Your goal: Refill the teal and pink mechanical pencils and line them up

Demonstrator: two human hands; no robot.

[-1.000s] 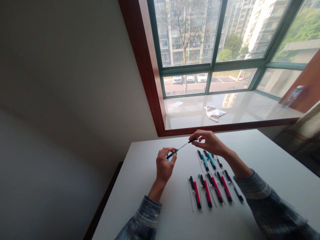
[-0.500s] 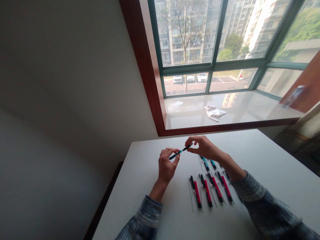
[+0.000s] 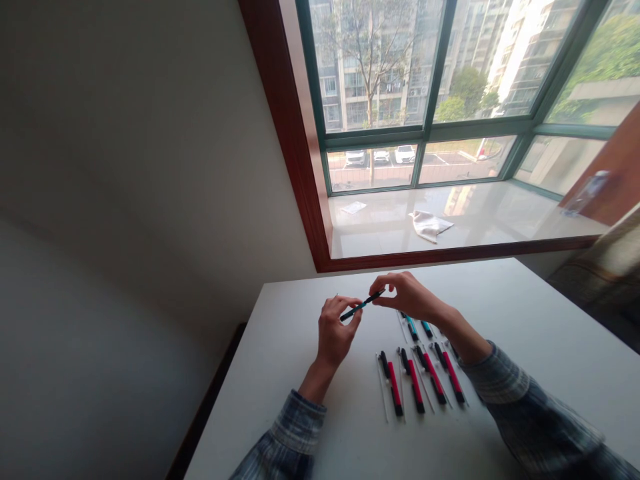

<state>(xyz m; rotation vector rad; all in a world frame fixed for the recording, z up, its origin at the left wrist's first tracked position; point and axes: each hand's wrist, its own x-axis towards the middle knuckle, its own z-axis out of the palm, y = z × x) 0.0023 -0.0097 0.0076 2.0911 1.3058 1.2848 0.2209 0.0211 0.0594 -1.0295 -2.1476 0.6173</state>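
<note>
My left hand [image 3: 333, 335] pinches the teal and black barrel of a pen [image 3: 359, 308] between thumb and fingers. With thumb and fingertips, my right hand [image 3: 409, 297] grips the pen's black front piece [image 3: 375, 295]. The two pieces meet in a slanting line above the white table, and I see no gap between them. Below my right hand lie rows of pen parts. Several red barrels with black ends [image 3: 417, 387] are nearest, beside black front pieces [image 3: 384, 365] and thin white refills [image 3: 382, 393]. Teal barrels [image 3: 412, 328] lie behind them, partly hidden by my right arm.
The white table [image 3: 280, 373] reaches toward a window ledge framed in dark red wood [image 3: 450, 251]. On the ledge lie a white cloth [image 3: 430, 227], a piece of paper [image 3: 354, 208] and a clear bottle [image 3: 585, 193]. A grey wall [image 3: 150, 167] rises on the left.
The barrel and the black front piece have come together, closing the small light gap between them. My left hand has moved slightly right; my right hand is almost still.
</note>
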